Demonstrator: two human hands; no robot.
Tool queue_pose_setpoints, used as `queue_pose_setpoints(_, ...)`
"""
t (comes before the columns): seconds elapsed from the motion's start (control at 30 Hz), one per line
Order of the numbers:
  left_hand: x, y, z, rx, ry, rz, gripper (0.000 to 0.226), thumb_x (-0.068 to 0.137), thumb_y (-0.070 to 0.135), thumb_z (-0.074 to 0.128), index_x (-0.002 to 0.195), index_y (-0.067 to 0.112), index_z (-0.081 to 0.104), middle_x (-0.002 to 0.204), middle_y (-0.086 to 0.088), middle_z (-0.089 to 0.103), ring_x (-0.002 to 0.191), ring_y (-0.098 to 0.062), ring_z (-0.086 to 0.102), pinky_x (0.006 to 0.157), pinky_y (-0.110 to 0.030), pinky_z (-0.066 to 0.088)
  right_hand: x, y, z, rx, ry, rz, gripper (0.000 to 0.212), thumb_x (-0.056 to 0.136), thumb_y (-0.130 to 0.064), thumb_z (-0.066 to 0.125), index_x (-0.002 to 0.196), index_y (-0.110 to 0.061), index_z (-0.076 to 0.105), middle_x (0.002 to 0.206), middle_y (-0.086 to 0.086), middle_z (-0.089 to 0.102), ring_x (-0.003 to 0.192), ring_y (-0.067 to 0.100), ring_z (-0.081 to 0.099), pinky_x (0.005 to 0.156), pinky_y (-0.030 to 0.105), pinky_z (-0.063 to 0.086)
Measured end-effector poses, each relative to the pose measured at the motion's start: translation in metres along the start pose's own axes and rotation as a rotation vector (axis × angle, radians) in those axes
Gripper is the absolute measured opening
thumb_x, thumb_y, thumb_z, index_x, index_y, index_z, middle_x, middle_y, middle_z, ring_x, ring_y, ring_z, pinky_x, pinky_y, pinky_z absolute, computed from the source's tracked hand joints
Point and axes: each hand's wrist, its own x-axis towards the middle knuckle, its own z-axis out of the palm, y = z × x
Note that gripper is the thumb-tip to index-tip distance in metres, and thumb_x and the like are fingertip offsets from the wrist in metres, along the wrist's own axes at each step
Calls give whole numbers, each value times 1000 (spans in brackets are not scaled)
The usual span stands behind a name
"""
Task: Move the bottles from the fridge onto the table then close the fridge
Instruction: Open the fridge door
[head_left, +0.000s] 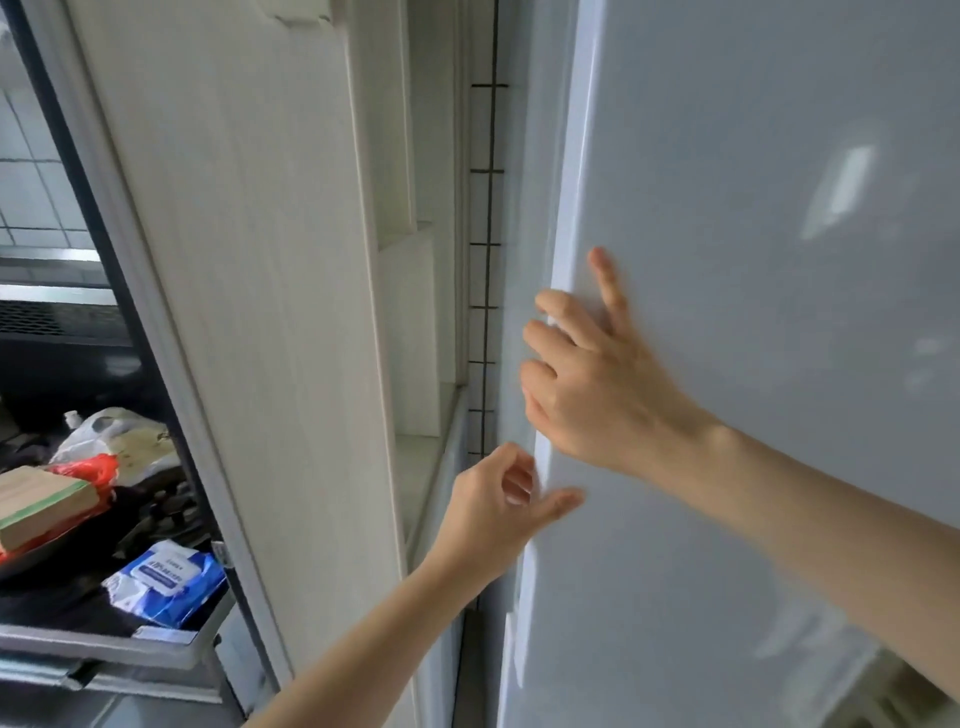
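With the right hand (587, 374) spread flat and the left hand (498, 506) loosely curled, empty, at the fridge door (753, 208) edge, hook fingertips behind it and pull evenly.

fridge door (753, 182): smooth, glossy | cabinet panel (249, 234): matt wood grain | wipes pack (166, 582): shiny plastic

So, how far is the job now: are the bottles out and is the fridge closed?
No bottles or table show here, so that part cannot be judged. In hand: the right hand lies flat on the fridge door, and the left hand is at its edge. Whether the door is fully shut cannot be told.
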Motion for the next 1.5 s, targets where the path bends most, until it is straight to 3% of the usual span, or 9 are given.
queue_pose_setpoints(0.17, -13, -4, -13, -208, -209, 17, 52, 65, 56, 75, 85, 10, 63, 107, 9, 61, 99, -7, 62, 94, -31, 52, -3, -11, -27, 42, 51, 58, 22, 74, 0, 65, 55, -7, 58, 76, 11, 61, 100, 35, 58, 111, 66, 18)
queue_pose_setpoints(0.23, -21, 0, -16, -331, -309, -34, 52, 70, 53, 71, 88, 5, 62, 91, 8, 61, 85, -11, 62, 95, -41, 54, -6, -15, -40, 94, 78, 105, 23, 80, 5, 58, 60, -6, 61, 94, 16, 67, 113, 36, 55, 112, 63, 21)
queue_pose_setpoints(0.4, -43, 16, -11, -355, -326, -65, 59, 70, 53, 72, 114, 17, 54, 96, 3, 67, 84, -16, 66, 91, -53, 53, -16, -15, -80, 228, 104, 215, 31, 88, 9, 44, 103, -1, 70, 134, 23, 54, 132, 45, 40, 112, 57, 29)
queue_pose_setpoints(0.6, -84, 37, 5, -254, -314, 72, 88, 72, 70, 65, 140, 19, 43, 125, 5, 61, 102, -4, 62, 84, -26, 49, -39, -20, -130, 274, 151, 376, 52, 85, 2, 57, 136, -4, 50, 145, 18, 43, 138, 40, 35, 109, 51, 36)
queue_pose_setpoints(0.83, -178, 86, 60, -344, -152, 78, 41, 87, 47, 52, 110, 15, 64, 69, 20, 55, 66, 1, 51, 70, -16, 45, -85, -15, -210, 426, 40, 560, 71, 91, -19, 55, 147, -6, 13, 157, 19, 19, 143, 48, 11, 111, 51, 34)
queue_pose_setpoints(1.1, -269, 153, 128, -410, -40, 87, 35, 95, 32, 55, 130, 30, 51, 117, 19, 67, 106, -3, 64, 87, -18, 49, -155, 11, -307, 527, -38, 668, 80, 94, -26, 57, 151, -18, 0, 160, 13, 7, 147, 36, 11, 104, 50, 43)
queue_pose_setpoints(1.2, -291, 169, 153, -344, -16, 97, 36, 88, 37, 56, 120, 49, 46, 110, 40, 59, 99, 5, 64, 81, -11, 47, -182, 25, -337, 552, -8, 707, 78, 95, -27, 56, 151, -20, 2, 158, 11, 11, 145, 33, 19, 98, 45, 50)
queue_pose_setpoints(1.33, -307, 184, 182, -208, -30, 134, 37, 84, 55, 61, 117, 57, 44, 117, 40, 53, 101, 4, 61, 82, -18, 51, -219, 40, -368, 548, 20, 789, 70, 97, -25, 51, 151, -16, 7, 156, 14, 17, 142, 30, 26, 100, 20, 33)
queue_pose_setpoints(1.5, -317, 209, 223, 23, -23, 398, 71, 82, 72, 47, 144, 50, 18, 145, 26, 34, 127, 3, 44, 103, -16, 39, -255, 58, -403, 535, 39, 915, 76, 93, -32, 56, 150, -12, 10, 153, 16, 22, 140, 27, 31, 104, 11, 23)
